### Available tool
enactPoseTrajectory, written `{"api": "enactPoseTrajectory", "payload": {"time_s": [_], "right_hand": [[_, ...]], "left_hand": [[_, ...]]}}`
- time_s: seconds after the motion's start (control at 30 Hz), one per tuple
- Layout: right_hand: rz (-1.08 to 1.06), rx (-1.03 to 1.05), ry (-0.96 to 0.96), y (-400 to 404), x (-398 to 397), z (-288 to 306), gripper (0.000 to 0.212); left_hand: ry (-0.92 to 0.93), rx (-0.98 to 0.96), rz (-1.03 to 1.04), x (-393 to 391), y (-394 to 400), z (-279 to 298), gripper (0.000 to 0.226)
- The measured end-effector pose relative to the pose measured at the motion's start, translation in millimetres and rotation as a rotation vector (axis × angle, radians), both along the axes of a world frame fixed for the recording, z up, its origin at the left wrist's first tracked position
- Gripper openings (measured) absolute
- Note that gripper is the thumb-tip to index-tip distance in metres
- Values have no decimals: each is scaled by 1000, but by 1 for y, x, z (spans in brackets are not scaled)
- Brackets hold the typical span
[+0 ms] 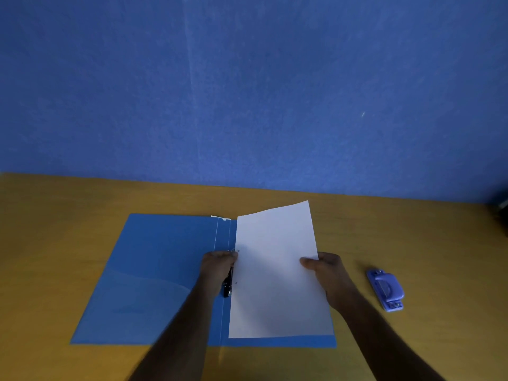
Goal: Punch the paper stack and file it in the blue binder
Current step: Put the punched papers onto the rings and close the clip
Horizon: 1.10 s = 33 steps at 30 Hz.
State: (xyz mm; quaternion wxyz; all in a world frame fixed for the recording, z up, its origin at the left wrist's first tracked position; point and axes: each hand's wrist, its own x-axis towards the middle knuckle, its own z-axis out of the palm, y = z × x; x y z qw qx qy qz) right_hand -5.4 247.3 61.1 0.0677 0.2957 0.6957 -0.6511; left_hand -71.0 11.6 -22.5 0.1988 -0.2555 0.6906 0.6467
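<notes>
**Two hands hold a paper stack over an open blue binder**

A blue binder (154,273) lies open and flat on a yellow-brown wooden table (55,215), seen from above and behind by a camera on the person's head. All places below are given relative to this binder.

A white paper stack (277,276) covers most of the binder's right half. Its far right corner lifts up and reaches past the binder's far edge, so the sheets sit tilted rather than square. A strip of blue cover shows along the stack's near edge. Two small punched holes are visible near the stack's left edge, close to the binder's spine.

The left hand (218,266) is at the spine, its fingers curled at the left edge of the stack, beside the upper hole. Whether it pinches the paper or the metal fitting there cannot be told. Just below this hand, a dark clip mechanism (227,284) runs along the spine.

The right hand (325,270) grips the stack's right edge, thumb on top of the sheets and fingers behind.

The binder's left half is bare, with a clear inner pocket (137,295) across its near part.

To the right of the binder, well apart from it, a blue hole punch (386,290) rests on the table. A blue wall (247,92) rises beyond the binder's far edge.
</notes>
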Motion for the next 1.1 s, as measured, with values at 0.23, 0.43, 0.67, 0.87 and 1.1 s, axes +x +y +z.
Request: {"api": "enactPoseTrajectory", "payload": {"time_s": [0.23, 0.43, 0.67, 0.87, 1.1], "right_hand": [[19, 38, -16, 7, 1, -2, 11], [38, 46, -36, 5, 3, -3, 13], [50, 124, -56, 10, 1, -13, 12], [40, 272, -101, 16, -1, -44, 9], [260, 852, -201, 16, -1, -62, 20]], "left_hand": [[-4, -100, -134, 1, -6, 11, 5], [1, -287, -384, 0, -15, 20, 21], [113, -421, -413, 5, -14, 13, 26], [209, -516, -414, 12, -14, 9, 26], [250, -566, -414, 17, -15, 5, 27]]}}
